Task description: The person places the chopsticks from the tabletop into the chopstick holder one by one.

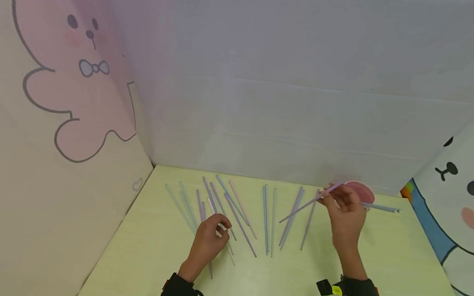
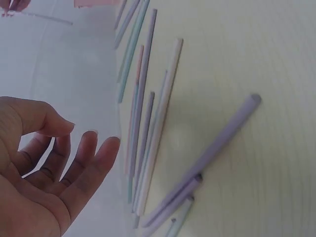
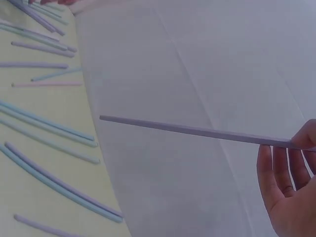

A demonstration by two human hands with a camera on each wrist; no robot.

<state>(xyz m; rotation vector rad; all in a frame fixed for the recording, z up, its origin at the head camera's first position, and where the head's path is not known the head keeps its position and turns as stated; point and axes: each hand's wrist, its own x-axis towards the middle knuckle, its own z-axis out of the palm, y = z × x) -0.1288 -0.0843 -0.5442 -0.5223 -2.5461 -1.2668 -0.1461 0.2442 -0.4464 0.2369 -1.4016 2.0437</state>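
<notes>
My right hand (image 1: pixel 345 213) pinches a purple straw (image 1: pixel 310 208) between thumb and fingertips, raised over the right side of the table. In the right wrist view the straw (image 3: pixel 197 131) slants out to the left from the fingers. My left hand (image 1: pixel 211 234) hovers above the left group of straws, its fingers loosely bent with nothing between them. Purple straws (image 2: pixel 222 133) and a whitish straw (image 2: pixel 165 118) lie beside it in the left wrist view. Between the hands rest blue straws (image 1: pixel 265 220) and a pair of purple and blue straws (image 1: pixel 291 218).
Behind my right hand is a pink round object (image 1: pixel 360 192), partly hidden. Pale blue straws (image 1: pixel 382 207) stick out to the right of that hand. A pale curtain (image 1: pixel 284 101) hangs along the back edge of the light yellow table (image 1: pixel 408 271), with printed cloths at both sides.
</notes>
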